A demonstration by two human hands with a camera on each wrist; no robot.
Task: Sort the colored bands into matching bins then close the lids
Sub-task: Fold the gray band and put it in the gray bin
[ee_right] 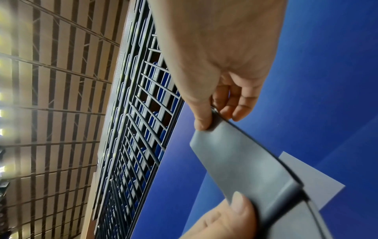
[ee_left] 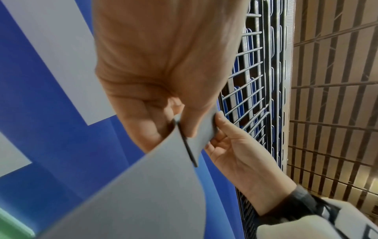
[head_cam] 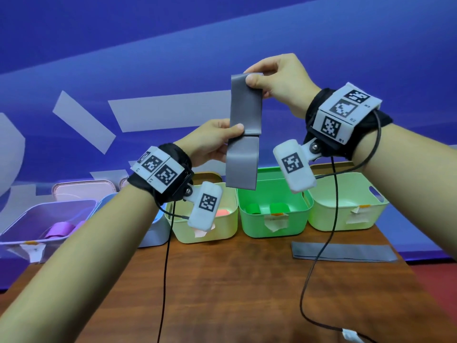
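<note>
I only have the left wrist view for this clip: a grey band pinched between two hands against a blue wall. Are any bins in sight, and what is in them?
Observer: Yes. The head view shows a row of open bins on a wooden table; the green bin holds green bands.
Operator: Is that the only grey band?
Observer: No. The held grey band has a twin, a second grey band, lying flat on the table.
Operator: Which hand is higher?
Observer: The right hand pinches the top; the left hand pinches the fold.
</note>
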